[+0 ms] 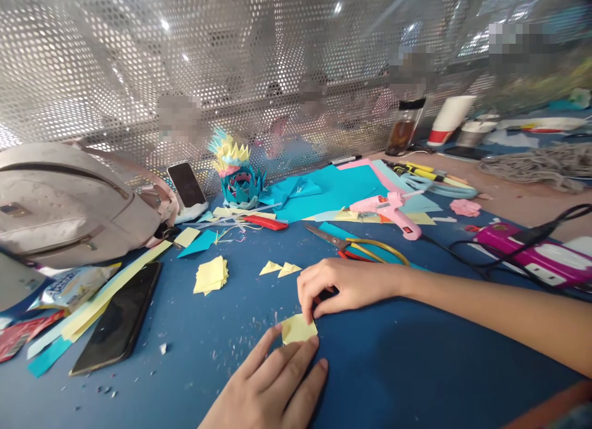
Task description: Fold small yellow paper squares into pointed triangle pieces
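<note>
A small pale yellow paper square (296,332) lies on the blue tabletop between my two hands. My left hand (272,379) rests with its fingers stretched out, the tips touching the paper's near and left edges. At the right corner, my right hand (342,286) has its thumb and fingers bent together in a pinch on the paper. Just beyond are small folded yellow triangles (287,269). To the left sits a stack of yellow paper squares (210,276). Scissors (356,243) with yellow handles lie behind my right hand.
A pink glue gun (388,210) and its cord lie at the right, near a purple power strip (531,250). A red cutter (264,222), blue paper sheets (333,188) and a folded-paper model (239,182) are at the back. A black phone (118,321) and a backpack (78,201) occupy the left.
</note>
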`<move>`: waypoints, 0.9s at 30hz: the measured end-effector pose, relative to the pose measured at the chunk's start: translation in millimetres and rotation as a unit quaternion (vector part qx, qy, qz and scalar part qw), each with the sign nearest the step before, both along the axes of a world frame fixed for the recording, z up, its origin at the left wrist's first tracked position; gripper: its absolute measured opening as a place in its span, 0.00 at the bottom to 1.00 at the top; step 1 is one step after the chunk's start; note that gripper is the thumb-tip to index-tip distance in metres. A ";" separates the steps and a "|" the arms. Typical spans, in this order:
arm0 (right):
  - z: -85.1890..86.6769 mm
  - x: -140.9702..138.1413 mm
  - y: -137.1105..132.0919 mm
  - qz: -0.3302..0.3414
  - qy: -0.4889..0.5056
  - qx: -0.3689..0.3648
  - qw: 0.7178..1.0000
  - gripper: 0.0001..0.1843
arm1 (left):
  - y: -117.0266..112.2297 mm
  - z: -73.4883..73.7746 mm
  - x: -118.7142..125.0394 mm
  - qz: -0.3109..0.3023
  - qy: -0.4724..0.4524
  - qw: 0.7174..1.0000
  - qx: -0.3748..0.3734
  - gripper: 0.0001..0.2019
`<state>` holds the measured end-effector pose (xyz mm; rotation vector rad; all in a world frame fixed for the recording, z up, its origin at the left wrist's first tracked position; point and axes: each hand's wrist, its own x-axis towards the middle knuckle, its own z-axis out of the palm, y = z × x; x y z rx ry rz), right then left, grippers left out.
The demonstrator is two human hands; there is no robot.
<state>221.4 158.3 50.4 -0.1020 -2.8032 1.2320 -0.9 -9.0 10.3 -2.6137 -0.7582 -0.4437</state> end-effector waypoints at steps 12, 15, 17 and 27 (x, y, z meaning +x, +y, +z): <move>-9.6 -1.3 -2.8 -0.029 0.046 -0.017 0.998 0.19 | -0.6 -1.2 -0.4 -0.001 -0.043 0.998 0.041 0.22; -11.9 -1.9 -1.4 -0.021 0.065 -0.007 0.998 0.18 | 0.9 1.5 -0.4 -0.007 -0.044 0.998 0.032 0.22; -14.1 -2.0 -1.4 -0.020 0.086 -0.006 0.996 0.17 | 1.5 3.8 -0.6 -0.011 -0.049 0.998 0.028 0.21; -16.4 -1.5 -4.6 -0.006 0.119 0.063 0.991 0.10 | -0.1 2.7 -4.8 -0.024 -0.120 0.992 0.009 0.19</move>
